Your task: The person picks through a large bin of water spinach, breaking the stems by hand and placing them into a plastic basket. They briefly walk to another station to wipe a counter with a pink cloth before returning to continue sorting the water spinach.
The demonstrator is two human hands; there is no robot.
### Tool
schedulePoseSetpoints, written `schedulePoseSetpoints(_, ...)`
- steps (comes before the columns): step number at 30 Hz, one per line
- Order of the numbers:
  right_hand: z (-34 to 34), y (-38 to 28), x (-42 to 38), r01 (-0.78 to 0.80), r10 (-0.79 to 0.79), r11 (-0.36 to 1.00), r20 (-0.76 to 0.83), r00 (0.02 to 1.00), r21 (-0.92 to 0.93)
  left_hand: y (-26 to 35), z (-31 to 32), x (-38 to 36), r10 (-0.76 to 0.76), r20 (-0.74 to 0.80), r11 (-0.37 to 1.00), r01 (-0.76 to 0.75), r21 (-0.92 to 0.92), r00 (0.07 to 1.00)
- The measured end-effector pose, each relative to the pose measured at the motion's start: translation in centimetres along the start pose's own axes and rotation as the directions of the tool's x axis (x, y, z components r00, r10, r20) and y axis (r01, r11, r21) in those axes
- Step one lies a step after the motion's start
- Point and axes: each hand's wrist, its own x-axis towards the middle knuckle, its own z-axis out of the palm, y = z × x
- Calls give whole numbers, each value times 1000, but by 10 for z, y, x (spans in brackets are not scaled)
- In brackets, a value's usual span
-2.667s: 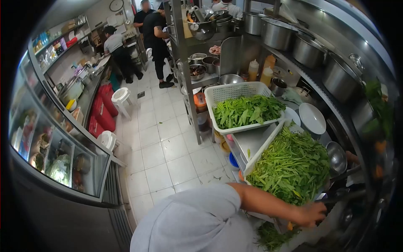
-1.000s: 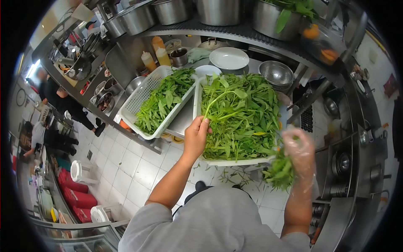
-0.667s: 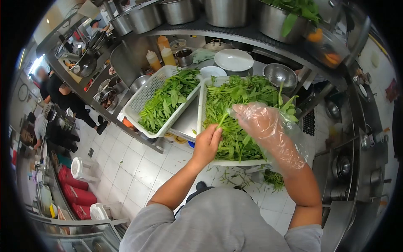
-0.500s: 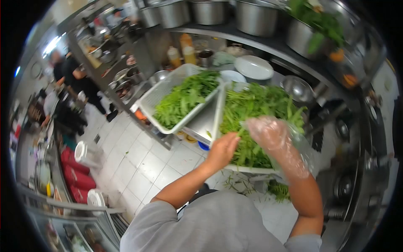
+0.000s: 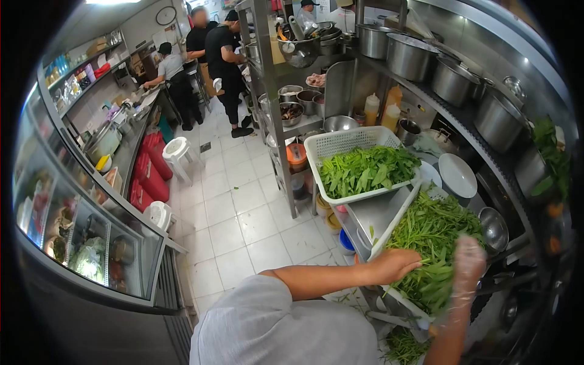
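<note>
My bare left hand (image 5: 394,266) is closed in a pinch around stems of leafy greens, over the near left side of a white basket (image 5: 384,234). Leafy greens (image 5: 435,228) with long thin stems and narrow leaves are heaped in that basket. To the right, my right hand (image 5: 469,258) wears a clear plastic glove and is over the heap's right side. Motion smears its fingers, so their grip does not show. A second white basket (image 5: 313,159), farther off, holds more cut leafy greens (image 5: 368,171).
A steel shelf (image 5: 426,85) with several pots runs along the right. White plates (image 5: 457,175) and a steel bowl (image 5: 493,229) lie beyond the near basket. More greens (image 5: 403,345) are low down near me. Co-workers (image 5: 225,67) stand at the back left, past white stools (image 5: 181,157).
The view has swung left and up, showing more of the aisle and co-workers. My right hand has moved apart from my left, which still holds stems.
</note>
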Motion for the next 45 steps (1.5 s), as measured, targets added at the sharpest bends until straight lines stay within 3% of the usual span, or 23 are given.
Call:
schedulePoseSetpoints(2, -29, 17, 15, -111, 129, 858, 0, 992, 501, -6, -2, 0, 25, -39, 999, -26, -20, 999)
schedulePoseSetpoints(4, -60, 46, 17, -87, 122, 893, -53, 991, 442, -18, -7, 1, -299, 61, 934, 305, -186, 952)
schedulePoseSetpoints(6, -88, 49, 14, -77, 97, 886, -19, 995, 458, -21, -16, 3, -404, 101, 867, 415, -274, 909)
schedulePoseSetpoints(7, -89, 29, -2, -190, 284, 644, -1, 959, 741, -23, -19, 2, -497, 151, 782, 517, -349, 854)
schedulePoseSetpoints(8, -116, 78, -2, -241, 239, 651, 107, 965, 720, -26, -19, 0, -502, 149, 779, 521, -350, 852)
schedulePoseSetpoints(10, -107, 61, -14, -140, 602, 422, -161, 782, 896, -31, -19, -2, -508, 172, 695, 520, -497, 844)
schedulePoseSetpoints(11, -121, 96, -15, -142, 603, 422, -160, 782, 895, -25, -25, 0, -548, 234, 605, 574, -552, 803)
schedulePoseSetpoints(12, -147, 162, -18, -240, 231, 273, 179, 956, 931, -25, -29, 0, -549, 236, 604, 575, -552, 802)
schedulePoseSetpoints(13, -159, 201, -21, -391, -232, 176, 424, 875, 903, -26, -33, 1, -570, 303, 494, 613, -616, 764)
schedulePoseSetpoints(16, -141, 151, -58, -229, 226, 99, 203, 953, 968, -19, -43, 8, -576, 358, 326, 608, -724, 735)
schedulePoseSetpoints(20, -121, 129, -87, -233, 402, 65, 188, 896, 970, -17, -54, 13, -578, 219, 319, 464, -826, 786)
schedulePoseSetpoints(22, -114, 110, -100, -195, 578, 112, 96, 810, 974, -25, -50, 16, -638, 96, 518, 518, -680, 764)
schedulePoseSetpoints(24, -99, 70, -99, -113, 802, 207, -102, 589, 972, -23, -50, 19, -636, 158, 465, 538, -704, 756)
schedulePoseSetpoints(25, -115, 102, -107, -238, 393, -48, 238, 888, 970, -22, -46, 21, -635, 174, 441, 538, -719, 753)
schedulePoseSetpoints(28, -119, 78, -102, -255, 350, 33, 228, 909, 966, -15, -38, 20, -634, 188, 425, 541, -725, 750)
schedulePoseSetpoints(30, -130, 67, -96, -334, 444, 245, 201, 873, 910, -13, -33, 21, -633, 194, 425, 545, -723, 750)
schedulePoseSetpoints(32, -117, 44, -90, -186, 369, 794, -217, 904, 579, -14, -29, 20, -630, 143, 492, 534, -688, 764)
schedulePoseSetpoints(34, -131, 10, -79, -347, 495, 664, -41, 868, 663, -18, -24, 17, -609, 151, 497, 523, -692, 779)
schedulePoseSetpoints(37, -117, -9, -63, -374, 412, 835, -8, 911, 405, -12, -20, 15, -597, 48, 647, 516, -561, 801)
schedulePoseSetpoints(39, -104, -10, -52, 73, -68, 992, -52, 996, 101, -8, -18, 11, -576, 42, 693, 515, -504, 816)
schedulePoseSetpoints(40, -99, -8, -47, 68, -63, 993, -58, 996, 96, -7, -16, 10, -553, 26, 738, 504, -448, 833)
schedulePoseSetpoints(42, -89, -1, -41, 442, -441, 887, 40, 897, -135, -1, -16, 7, -517, 39, 786, 492, -375, 855)
schedulePoseSetpoints(45, -70, 1, -51, 502, -447, 759, 229, 865, -414, 3, -9, -1, -426, 84, 857, 432, -281, 901)
